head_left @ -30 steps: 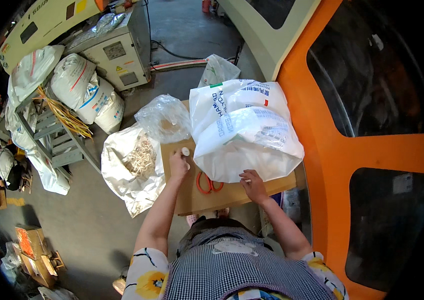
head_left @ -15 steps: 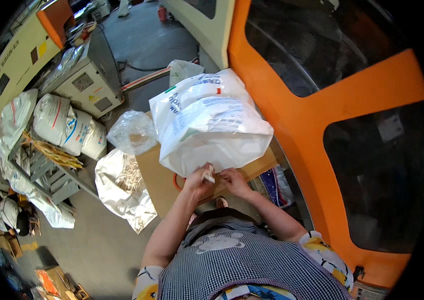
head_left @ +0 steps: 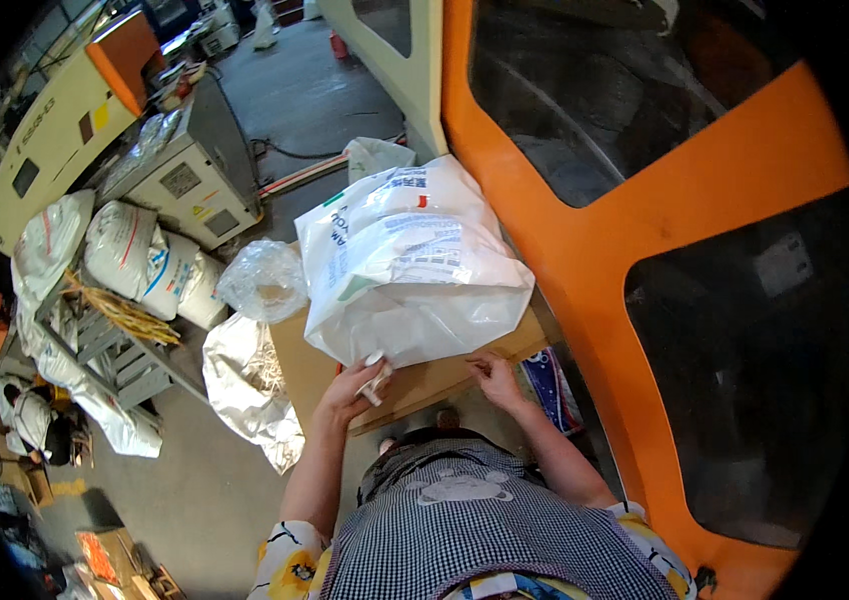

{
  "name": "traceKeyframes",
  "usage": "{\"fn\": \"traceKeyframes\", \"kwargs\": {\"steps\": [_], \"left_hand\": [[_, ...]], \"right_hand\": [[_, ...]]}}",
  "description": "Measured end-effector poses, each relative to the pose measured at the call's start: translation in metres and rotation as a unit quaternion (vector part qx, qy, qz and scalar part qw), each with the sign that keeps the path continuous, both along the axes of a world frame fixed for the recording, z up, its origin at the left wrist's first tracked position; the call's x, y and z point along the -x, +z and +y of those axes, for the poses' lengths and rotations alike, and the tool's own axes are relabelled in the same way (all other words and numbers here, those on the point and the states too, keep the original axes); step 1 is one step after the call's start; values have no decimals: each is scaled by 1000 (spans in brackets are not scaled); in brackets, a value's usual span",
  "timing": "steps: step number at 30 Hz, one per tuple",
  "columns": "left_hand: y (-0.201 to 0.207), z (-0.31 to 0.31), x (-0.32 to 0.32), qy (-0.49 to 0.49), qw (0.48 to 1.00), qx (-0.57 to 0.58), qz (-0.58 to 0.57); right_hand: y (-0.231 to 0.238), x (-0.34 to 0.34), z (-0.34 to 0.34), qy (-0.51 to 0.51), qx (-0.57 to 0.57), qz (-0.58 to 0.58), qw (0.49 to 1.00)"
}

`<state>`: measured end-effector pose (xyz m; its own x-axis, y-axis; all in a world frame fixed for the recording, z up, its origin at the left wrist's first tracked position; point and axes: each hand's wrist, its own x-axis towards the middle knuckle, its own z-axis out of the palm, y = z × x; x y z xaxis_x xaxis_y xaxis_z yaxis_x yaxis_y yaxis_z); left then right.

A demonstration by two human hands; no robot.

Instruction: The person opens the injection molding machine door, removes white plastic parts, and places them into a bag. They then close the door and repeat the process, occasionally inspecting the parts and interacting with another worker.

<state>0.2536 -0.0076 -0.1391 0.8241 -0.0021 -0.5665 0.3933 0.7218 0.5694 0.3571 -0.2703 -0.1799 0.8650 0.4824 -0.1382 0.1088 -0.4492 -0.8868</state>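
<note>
A large white plastic sack [head_left: 415,260] with printing lies on a brown cardboard surface [head_left: 425,385], its wide end toward me. My left hand [head_left: 350,390] is by the sack's near left edge, fingers closed round a small white piece [head_left: 373,385], perhaps plastic; its exact kind is too small to tell. Off the sack's near right corner, my right hand [head_left: 497,382] has its fingers curled together over the cardboard; whatever they hold, if anything, does not show.
Left of the sack sits a clear plastic bag [head_left: 263,282]. Below it, an open white sack [head_left: 250,385] holds thin pale pieces. An orange machine [head_left: 585,250] with dark windows rises close on the right. Full sacks [head_left: 160,260] stand at the left beside a grey metal frame [head_left: 125,360].
My hands have moved apart: the left went left and toward me, the right a little to the right. The white piece in my left hand now shows more.
</note>
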Motion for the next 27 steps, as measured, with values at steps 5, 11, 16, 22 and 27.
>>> {"fn": "traceKeyframes", "kwargs": {"steps": [5,11,16,22,27], "left_hand": [[-74,100,63,183,972,-144,31],[-122,148,-6,90,681,-717,116],[-102,132,-47,117,658,-744,-2],[-105,152,-40,27,609,-783,-123],[-168,215,-30,-12,451,-886,-106]], "right_hand": [[-7,0,6,37,-4,-37,999],[29,20,18,25,6,-40,999],[67,70,-15,-74,68,-115,988],[119,143,-67,-281,118,-249,919],[219,207,-134,-532,317,-556,555]]}}
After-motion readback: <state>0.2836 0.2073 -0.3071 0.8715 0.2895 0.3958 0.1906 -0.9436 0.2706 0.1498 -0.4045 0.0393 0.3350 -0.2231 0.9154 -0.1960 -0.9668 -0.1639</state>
